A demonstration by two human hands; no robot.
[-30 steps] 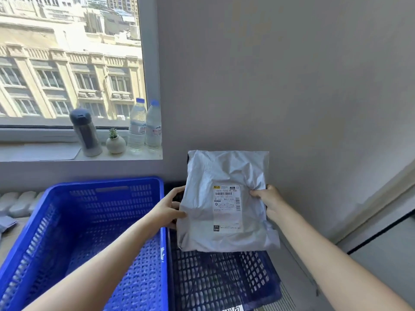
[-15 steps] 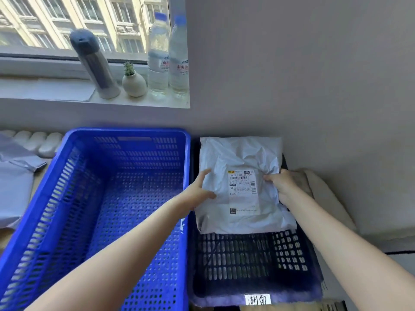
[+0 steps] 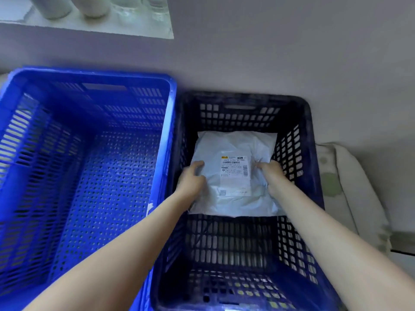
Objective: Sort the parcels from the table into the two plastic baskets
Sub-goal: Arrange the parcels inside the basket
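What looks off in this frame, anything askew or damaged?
Nothing stands out. The grey parcel is wrinkled but intact, label up, held by the left hand and right hand inside the dark basket. The blue basket looks sound.

Bright blue basket [image 3: 89, 167] stands open; parcel [image 3: 233, 176] fills dark basket's [image 3: 310, 153] far half.

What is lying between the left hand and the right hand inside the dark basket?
In the head view, the grey parcel lies between the left hand and right hand in the dark basket, label up; both hands hold its sides.

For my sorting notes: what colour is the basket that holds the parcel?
Dark navy blue basket; the grey parcel lies inside it, seen best in the head view.
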